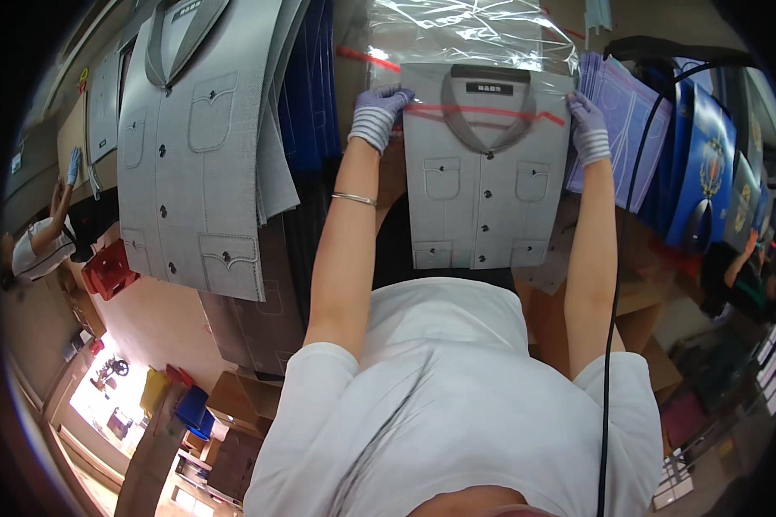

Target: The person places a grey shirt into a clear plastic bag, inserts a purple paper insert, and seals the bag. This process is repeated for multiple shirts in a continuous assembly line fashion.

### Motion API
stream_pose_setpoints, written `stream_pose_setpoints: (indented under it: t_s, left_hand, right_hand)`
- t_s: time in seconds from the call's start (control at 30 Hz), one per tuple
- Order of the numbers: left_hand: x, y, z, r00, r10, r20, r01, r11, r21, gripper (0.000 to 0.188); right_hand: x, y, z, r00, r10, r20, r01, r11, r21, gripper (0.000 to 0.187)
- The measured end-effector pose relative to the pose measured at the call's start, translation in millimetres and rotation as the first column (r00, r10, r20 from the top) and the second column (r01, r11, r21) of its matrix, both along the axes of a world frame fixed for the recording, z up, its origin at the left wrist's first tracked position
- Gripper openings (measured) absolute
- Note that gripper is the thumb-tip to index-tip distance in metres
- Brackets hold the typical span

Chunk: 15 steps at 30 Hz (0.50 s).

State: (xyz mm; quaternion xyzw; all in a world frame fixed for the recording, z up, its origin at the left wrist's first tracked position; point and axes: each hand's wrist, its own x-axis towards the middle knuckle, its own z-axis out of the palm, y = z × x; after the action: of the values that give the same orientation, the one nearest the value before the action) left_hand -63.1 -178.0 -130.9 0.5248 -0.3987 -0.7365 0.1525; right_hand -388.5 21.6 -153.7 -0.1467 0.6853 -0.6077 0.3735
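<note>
The gloved left hand [381, 115] and right hand [588, 125] grasp the flat, gray, shirt-shaped panel [483, 202] at opposite upper edges.

Shirt panel [488, 194] between left hand [380, 116] and right hand [588, 127], film [457, 36] beyond, panel stack [190, 172] left, panels [627, 121] right

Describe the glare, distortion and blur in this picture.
Head view: bright streaks glare off the clear plastic; the opening at lower left is washed out; edges bend and darken toward the rim; the co-worker at far right looks dim and soft; the held gray shirt-shaped piece looks fairly sharp.
</note>
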Motion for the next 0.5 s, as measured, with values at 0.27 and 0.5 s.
stream_pose_setpoints:
  t_s: [0.27,0.5]
  left_hand:
    - [-3,18,13,0.974,0.032,0.225,0.057,0.923,-0.381,0.028]
    - [25,35,-7,0.980,0.197,0.020,-0.176,0.913,-0.369,0.020]
  right_hand:
    - [22,-25,11,0.953,0.054,-0.299,0.000,0.984,0.178,0.034]
    - [36,9,7,0.918,0.182,-0.353,-0.080,0.956,0.283,0.028]
